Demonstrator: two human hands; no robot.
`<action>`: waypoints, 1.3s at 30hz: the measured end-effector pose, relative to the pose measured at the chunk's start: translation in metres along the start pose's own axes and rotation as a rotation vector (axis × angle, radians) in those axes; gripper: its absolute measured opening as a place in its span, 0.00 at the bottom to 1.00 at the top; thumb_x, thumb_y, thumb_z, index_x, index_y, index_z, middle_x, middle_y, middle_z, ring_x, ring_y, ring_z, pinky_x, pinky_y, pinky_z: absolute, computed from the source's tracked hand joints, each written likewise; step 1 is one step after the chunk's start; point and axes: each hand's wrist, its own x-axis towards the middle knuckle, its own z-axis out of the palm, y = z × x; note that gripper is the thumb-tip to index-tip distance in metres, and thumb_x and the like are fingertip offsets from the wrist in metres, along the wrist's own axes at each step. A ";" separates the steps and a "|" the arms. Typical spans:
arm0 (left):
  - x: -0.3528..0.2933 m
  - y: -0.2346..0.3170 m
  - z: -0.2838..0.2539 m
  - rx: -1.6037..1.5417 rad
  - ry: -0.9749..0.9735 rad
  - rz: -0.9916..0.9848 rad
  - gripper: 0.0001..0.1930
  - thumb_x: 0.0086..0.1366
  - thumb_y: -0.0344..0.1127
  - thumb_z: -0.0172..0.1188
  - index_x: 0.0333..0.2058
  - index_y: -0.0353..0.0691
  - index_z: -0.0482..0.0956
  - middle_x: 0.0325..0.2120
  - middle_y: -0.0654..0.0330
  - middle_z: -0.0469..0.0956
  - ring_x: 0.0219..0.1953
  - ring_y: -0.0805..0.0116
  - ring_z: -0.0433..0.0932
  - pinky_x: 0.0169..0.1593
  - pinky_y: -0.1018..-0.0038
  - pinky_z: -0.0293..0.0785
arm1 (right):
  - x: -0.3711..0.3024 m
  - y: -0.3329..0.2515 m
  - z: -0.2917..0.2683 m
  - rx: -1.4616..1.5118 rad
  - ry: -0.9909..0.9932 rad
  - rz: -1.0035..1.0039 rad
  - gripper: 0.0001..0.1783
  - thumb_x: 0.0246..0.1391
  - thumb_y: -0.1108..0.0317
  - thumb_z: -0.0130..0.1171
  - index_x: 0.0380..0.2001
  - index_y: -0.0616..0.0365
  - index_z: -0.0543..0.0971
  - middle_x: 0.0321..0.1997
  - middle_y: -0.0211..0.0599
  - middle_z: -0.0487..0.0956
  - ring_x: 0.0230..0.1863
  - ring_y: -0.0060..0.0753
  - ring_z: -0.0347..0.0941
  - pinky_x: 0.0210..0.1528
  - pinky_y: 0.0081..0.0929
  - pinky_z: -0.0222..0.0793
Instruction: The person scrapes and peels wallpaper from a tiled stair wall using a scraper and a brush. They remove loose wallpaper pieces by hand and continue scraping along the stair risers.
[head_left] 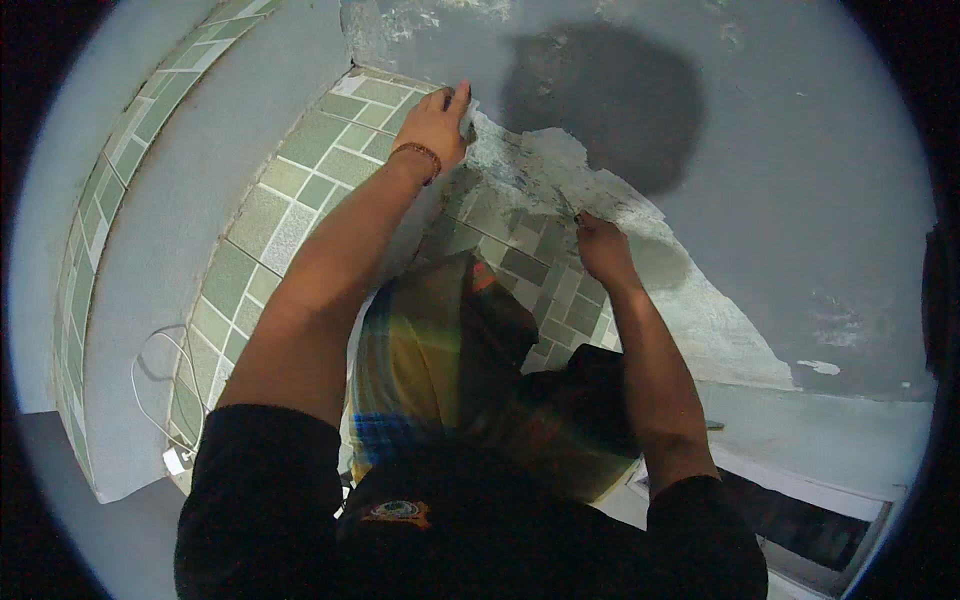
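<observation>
My left hand (pixel 437 128) reaches to the foot of a grey painted wall (pixel 790 190), touching or very near the upper end of its ragged paint edge. Its fingers are partly spread, and a beaded bracelet (pixel 418 152) circles the wrist. Lower along the wall is my right hand (pixel 606 252), its fingers closed near a pale, rough patch (pixel 715 320) where paint is gone. A small dark tip shows at those fingers, too small to name. Between the hands, the patch looks crumbly and stained.
Steps with green and white tiles (pixel 318 140) curve along the left. A white cable (pixel 137 370) with a white plug (pixel 177 460) lies on them. Patterned cloth (pixel 410 370) covers my lap. A dark-paned frame (pixel 795 520) stands at the lower right. A round shadow falls on the wall.
</observation>
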 end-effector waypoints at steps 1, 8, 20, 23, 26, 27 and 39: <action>0.000 0.000 0.000 0.020 0.034 0.024 0.45 0.54 0.32 0.62 0.70 0.45 0.50 0.61 0.46 0.64 0.62 0.46 0.65 0.65 0.60 0.64 | 0.002 0.004 -0.001 0.044 0.017 -0.020 0.20 0.59 0.63 0.48 0.53 0.53 0.79 0.50 0.53 0.79 0.52 0.57 0.75 0.56 0.43 0.71; -0.002 0.003 -0.006 0.019 0.017 -0.001 0.44 0.55 0.31 0.62 0.69 0.44 0.52 0.61 0.47 0.64 0.63 0.48 0.64 0.65 0.61 0.63 | 0.017 0.016 0.017 -0.156 -0.020 -0.317 0.18 0.57 0.63 0.51 0.49 0.52 0.81 0.49 0.51 0.80 0.50 0.54 0.77 0.54 0.44 0.72; 0.002 -0.001 -0.002 0.032 0.018 0.003 0.42 0.54 0.31 0.63 0.68 0.45 0.55 0.59 0.48 0.67 0.60 0.48 0.67 0.62 0.61 0.66 | 0.022 0.009 0.015 -0.092 -0.008 -0.100 0.19 0.57 0.62 0.50 0.49 0.53 0.81 0.45 0.52 0.81 0.47 0.57 0.78 0.52 0.47 0.73; 0.001 0.000 0.001 0.078 0.058 0.022 0.44 0.53 0.31 0.64 0.68 0.45 0.55 0.58 0.48 0.67 0.60 0.49 0.68 0.61 0.60 0.67 | 0.018 0.018 0.011 -0.168 -0.083 -0.020 0.19 0.56 0.62 0.51 0.48 0.52 0.81 0.44 0.52 0.81 0.46 0.57 0.78 0.52 0.48 0.73; 0.000 0.001 -0.001 0.042 0.081 0.015 0.45 0.53 0.32 0.64 0.69 0.45 0.53 0.58 0.47 0.67 0.60 0.49 0.67 0.62 0.61 0.67 | 0.019 0.020 0.014 -0.229 -0.083 -0.019 0.18 0.56 0.62 0.53 0.49 0.51 0.81 0.43 0.53 0.81 0.45 0.57 0.78 0.50 0.49 0.73; -0.001 0.002 -0.002 0.030 0.062 -0.004 0.45 0.53 0.32 0.65 0.69 0.45 0.53 0.58 0.47 0.67 0.61 0.49 0.67 0.62 0.61 0.67 | 0.019 0.018 0.016 -0.223 -0.052 -0.026 0.18 0.58 0.60 0.52 0.49 0.50 0.81 0.41 0.53 0.81 0.43 0.58 0.78 0.48 0.49 0.73; -0.001 0.007 -0.010 0.109 -0.037 -0.035 0.40 0.61 0.37 0.59 0.70 0.44 0.51 0.61 0.50 0.64 0.65 0.52 0.62 0.67 0.63 0.60 | 0.015 0.018 0.025 -0.207 -0.012 -0.055 0.19 0.59 0.63 0.48 0.51 0.49 0.80 0.41 0.54 0.81 0.42 0.59 0.79 0.48 0.50 0.74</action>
